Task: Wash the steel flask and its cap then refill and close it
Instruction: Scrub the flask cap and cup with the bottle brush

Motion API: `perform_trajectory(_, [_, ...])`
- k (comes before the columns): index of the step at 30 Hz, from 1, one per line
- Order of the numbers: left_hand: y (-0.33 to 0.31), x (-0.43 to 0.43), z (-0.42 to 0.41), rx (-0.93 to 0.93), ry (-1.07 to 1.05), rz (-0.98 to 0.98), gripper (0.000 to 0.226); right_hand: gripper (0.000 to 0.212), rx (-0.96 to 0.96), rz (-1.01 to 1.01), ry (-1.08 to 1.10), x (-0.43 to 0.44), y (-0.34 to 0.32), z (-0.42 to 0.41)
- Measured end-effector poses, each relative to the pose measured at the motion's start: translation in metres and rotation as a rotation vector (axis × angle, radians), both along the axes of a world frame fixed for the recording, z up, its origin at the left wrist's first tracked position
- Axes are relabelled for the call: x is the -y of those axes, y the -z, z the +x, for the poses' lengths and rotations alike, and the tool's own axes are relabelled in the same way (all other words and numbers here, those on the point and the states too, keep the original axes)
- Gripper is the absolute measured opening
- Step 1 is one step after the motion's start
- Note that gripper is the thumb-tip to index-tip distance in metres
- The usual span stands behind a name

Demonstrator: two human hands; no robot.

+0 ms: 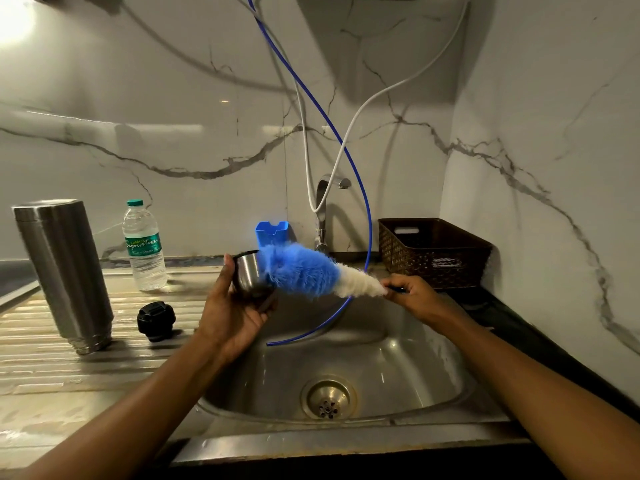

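Left hand [230, 315] grips the steel cup cap [247, 273]. Right hand [410, 294] pinches the fluffy blue-and-white bottle brush [311, 273], bristles entering the cap above the sink [433, 372].

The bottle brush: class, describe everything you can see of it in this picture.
The bottle brush has fluffy bristles, blue along the wide part and white where they taper toward a thin dark handle. It lies nearly level above the sink, handle end slightly lower. The right hand pinches the handle; the blue end touches the steel cap, which the left hand holds.
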State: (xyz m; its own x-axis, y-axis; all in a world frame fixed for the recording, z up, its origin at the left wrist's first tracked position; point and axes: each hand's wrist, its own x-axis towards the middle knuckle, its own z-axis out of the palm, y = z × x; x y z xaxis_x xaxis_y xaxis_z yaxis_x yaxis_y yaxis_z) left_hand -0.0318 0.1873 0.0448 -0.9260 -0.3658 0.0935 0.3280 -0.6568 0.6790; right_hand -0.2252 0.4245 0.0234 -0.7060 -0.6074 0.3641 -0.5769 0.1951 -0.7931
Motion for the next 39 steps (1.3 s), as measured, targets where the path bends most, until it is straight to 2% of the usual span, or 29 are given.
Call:
perform_trajectory(3, [-0.002,-0.001,0.001,-0.012,-0.007,-0.001,0.053,0.024,-0.029,0.03,-0.039,0.013,-0.002,0.007])
perform_trajectory(8, [-0.003,0.006,0.001,0.018,-0.013,-0.021,0.064,0.019,0.01,0.02,0.014,-0.008,-0.004,-0.003])
perform_trajectory(12, [0.0,0.004,-0.001,0.035,-0.004,-0.03,0.065,0.022,-0.015,0.023,-0.003,0.005,-0.004,0.002])
perform_trajectory(17, [0.0,0.009,0.001,0.025,0.012,-0.031,0.077,0.022,-0.029,0.009,0.01,-0.001,-0.006,0.0])
perform_trajectory(20, [0.001,0.014,-0.002,0.08,-0.088,-0.091,0.059,0.02,-0.102,0.052,0.101,-0.019,-0.01,-0.01])
perform_trajectory(24, [0.004,0.03,-0.005,0.114,-0.26,-0.21,0.022,0.021,-0.377,0.122,0.206,-0.028,-0.008,-0.02])
perform_trajectory(29, [0.008,0.031,-0.006,0.169,-0.277,-0.427,0.012,0.021,-0.579,0.168,0.263,-0.021,-0.013,-0.012])
perform_trajectory(32, [0.011,0.027,-0.008,0.206,-0.256,-0.515,0.016,0.02,-0.675,0.168,0.255,-0.008,-0.012,-0.003])
perform_trajectory(35, [0.011,0.029,-0.006,0.22,-0.255,-0.556,0.026,0.02,-0.677,0.186,0.27,-0.009,-0.01,-0.004])
perform_trajectory(39, [0.01,0.029,-0.007,0.205,-0.263,-0.536,0.019,0.021,-0.568,0.163,0.326,-0.022,-0.013,-0.009])
